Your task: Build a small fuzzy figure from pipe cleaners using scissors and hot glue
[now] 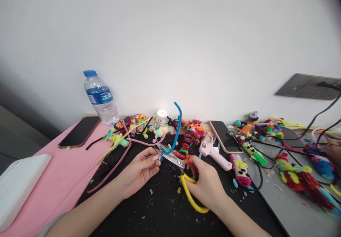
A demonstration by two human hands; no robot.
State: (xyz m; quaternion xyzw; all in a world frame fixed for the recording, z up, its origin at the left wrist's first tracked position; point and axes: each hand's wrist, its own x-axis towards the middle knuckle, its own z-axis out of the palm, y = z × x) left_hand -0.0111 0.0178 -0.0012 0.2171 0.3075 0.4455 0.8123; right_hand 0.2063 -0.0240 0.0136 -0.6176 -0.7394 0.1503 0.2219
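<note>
Head view: our left fingers [150, 161] pinched the bent, fuzzy blue pipe cleaner [178, 133], rising toward one o'clock; our right fingers [197, 164] gripped steel-bladed, orange-handled scissors [179, 161]. We judged a taut hold beside the blades [171, 157] safest.

A plain, whitish wall [170, 52] rises right behind the table [91, 115], brightest low in the middle and fading to grey shadow over on the left. To the right I see a dark grey socket plate [295, 84] with a black plug [323, 84] in it, its cord sagging towards the tabletop. Pale wood peeks out along the wall; a pink sheet [77, 173] covers the left, a black mat [128, 212] the middle, a grey mat [279, 205] the right.
</note>
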